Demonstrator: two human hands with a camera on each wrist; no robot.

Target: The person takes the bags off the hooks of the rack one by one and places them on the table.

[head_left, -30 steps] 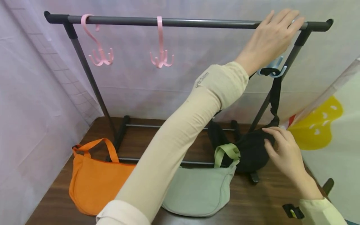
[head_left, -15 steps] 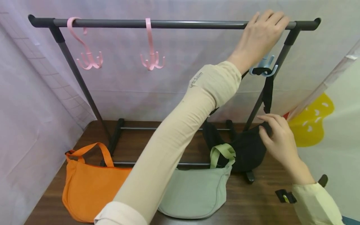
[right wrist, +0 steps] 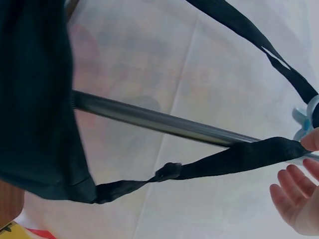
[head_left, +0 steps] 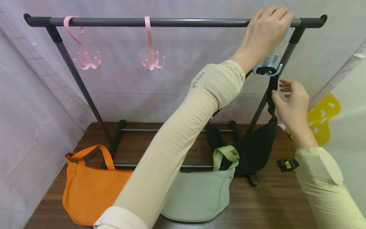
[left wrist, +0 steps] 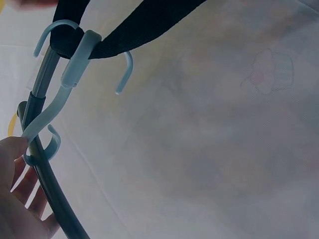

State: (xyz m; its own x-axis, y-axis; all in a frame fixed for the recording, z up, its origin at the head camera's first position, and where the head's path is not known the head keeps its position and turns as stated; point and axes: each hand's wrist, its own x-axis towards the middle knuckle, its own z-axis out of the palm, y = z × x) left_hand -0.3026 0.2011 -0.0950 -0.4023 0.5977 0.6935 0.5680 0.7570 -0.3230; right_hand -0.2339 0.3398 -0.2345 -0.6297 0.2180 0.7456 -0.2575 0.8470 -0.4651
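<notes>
At the right end of the dark rail, my left hand lies over the bar. In the left wrist view its thumb meets the bend of a light-blue claw hook, and its fingers reach behind the rail. A black bag hangs by its strap from that hook, low beside the rack's right post. My right hand is beside the strap below the hook. Its thumb touches the strap's edge, while the right wrist view shows the fingers spread apart from it.
Two pink claw hooks hang on the rail's left half. An orange bag and a sage-green bag lie on the brown wooden table. A small black object sits at the right, by a yellow shape.
My right hand has risen from the black bag's body to its strap just below the blue hook. My left hand stays on the rail. The head view has shifted slightly.
</notes>
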